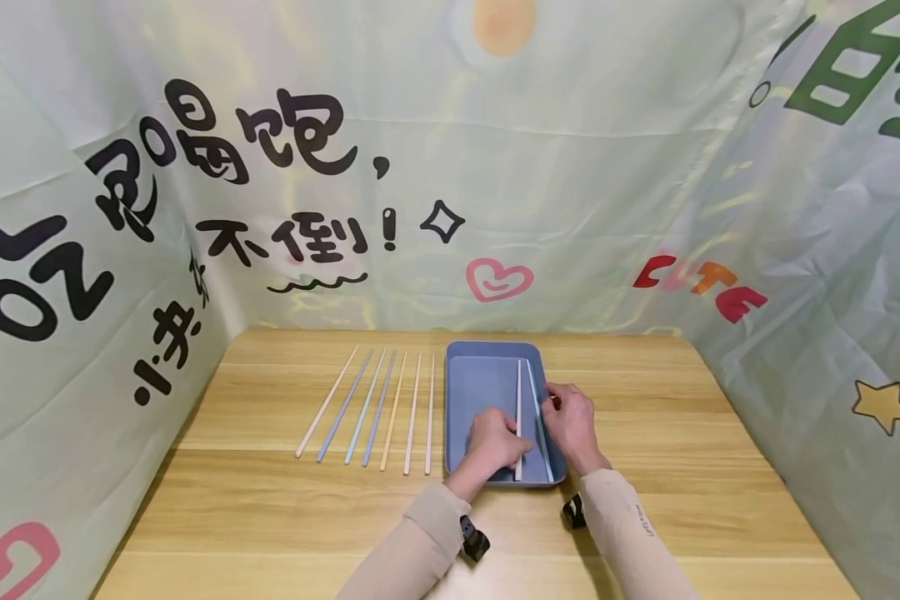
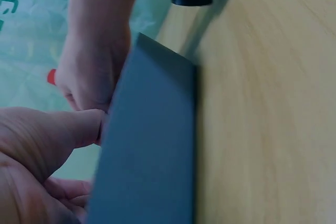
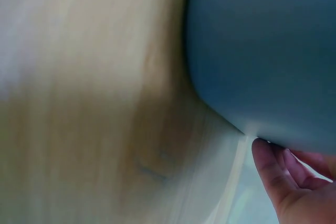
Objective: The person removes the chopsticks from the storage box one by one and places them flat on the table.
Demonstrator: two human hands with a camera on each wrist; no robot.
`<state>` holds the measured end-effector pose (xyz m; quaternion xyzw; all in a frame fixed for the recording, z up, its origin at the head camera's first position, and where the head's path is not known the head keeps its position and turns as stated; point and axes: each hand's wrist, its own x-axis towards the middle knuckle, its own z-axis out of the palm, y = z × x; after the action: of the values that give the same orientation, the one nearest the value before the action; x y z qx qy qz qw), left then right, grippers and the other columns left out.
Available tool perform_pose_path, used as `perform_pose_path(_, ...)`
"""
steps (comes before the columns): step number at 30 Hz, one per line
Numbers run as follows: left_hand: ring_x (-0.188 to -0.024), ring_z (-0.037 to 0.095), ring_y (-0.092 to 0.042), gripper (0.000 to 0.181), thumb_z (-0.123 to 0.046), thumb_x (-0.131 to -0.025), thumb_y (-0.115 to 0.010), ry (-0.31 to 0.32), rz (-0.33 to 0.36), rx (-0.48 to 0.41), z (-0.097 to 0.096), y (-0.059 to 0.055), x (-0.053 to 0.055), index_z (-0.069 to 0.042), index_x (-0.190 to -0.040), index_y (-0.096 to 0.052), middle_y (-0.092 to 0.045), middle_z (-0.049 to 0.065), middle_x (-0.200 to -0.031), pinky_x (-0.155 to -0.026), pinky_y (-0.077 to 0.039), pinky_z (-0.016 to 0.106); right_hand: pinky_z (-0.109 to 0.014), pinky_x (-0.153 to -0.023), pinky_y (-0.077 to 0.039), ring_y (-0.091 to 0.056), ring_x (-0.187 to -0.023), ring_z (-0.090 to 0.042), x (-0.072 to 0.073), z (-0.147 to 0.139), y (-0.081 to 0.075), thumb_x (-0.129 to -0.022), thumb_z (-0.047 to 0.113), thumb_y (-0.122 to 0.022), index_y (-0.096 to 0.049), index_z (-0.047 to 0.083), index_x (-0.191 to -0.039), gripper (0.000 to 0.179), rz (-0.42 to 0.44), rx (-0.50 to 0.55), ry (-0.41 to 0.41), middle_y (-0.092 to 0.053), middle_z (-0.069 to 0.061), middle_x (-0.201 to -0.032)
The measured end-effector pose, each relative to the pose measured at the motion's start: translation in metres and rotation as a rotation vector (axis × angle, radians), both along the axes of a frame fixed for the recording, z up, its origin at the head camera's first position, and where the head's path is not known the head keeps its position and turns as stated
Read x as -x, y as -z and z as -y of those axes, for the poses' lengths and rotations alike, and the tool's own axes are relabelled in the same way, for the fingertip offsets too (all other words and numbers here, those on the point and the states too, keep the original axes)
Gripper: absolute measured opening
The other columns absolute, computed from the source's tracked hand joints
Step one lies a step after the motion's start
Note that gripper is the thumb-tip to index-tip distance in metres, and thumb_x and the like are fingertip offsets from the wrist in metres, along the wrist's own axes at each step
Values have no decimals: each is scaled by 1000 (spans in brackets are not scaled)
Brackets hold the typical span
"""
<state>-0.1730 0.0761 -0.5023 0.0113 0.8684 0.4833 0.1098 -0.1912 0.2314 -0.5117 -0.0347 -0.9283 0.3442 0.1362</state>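
Observation:
A blue-grey tray [image 1: 482, 379] lies on the table with two chopsticks in its right part, a pale pink chopstick [image 1: 519, 383] and a slanted light blue chopstick [image 1: 531, 379] near the right wall. Reaching over the tray's front half, my left hand [image 1: 495, 440] pinches the pale pink chopstick between thumb and fingers. My right hand [image 1: 572, 421] has curled fingers at the right rim, beside the light blue chopstick. In the right wrist view the tray wall [image 3: 262, 51] partly hides those fingertips [image 3: 262, 153], so whether they grip anything is unclear.
Left of the tray, several chopsticks [image 1: 378, 408] in pink, blue, mint and yellow lie side by side on the wooden table [image 1: 270, 517]. A printed cloth [image 1: 570, 192] rises behind the table and along both sides.

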Motion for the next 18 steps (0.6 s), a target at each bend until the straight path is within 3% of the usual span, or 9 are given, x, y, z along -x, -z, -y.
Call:
perform_pose_path(6, -46, 12, -63, 24, -7, -80, -86, 56, 45, -104, 12, -14, 1, -2, -97, -70, -67, 2, -62, -48, -55, 25, -44, -76, -61, -69, -93, -34, 1, -1, 2, -96, -2, -62, -69, -10, -129, 35, 23, 7, 5, -71, -28, -118)
perform_pose_path(9, -52, 12, -65, 22, -7, -81, -85, 64, 16, -135, 24, -20, 4, -2, -97, -72, -70, 2, -70, -49, -56, 26, -42, -76, -61, -68, -93, -33, 1, -1, 3, -96, -2, -62, -68, -9, -130, 35, 27, 11, 5, -70, -28, -118)
perform_pose_path(18, -62, 14, -66, 24, -10, -80, -81, -33, -89, -99, 76, -30, 19, -5, -102, -76, -75, 5, -84, -55, -58, 29, -45, -81, -61, -68, -96, -33, 1, -1, 5, -97, -1, -61, -69, -9, -129, 35, 16, 17, 13, -71, -27, -118)
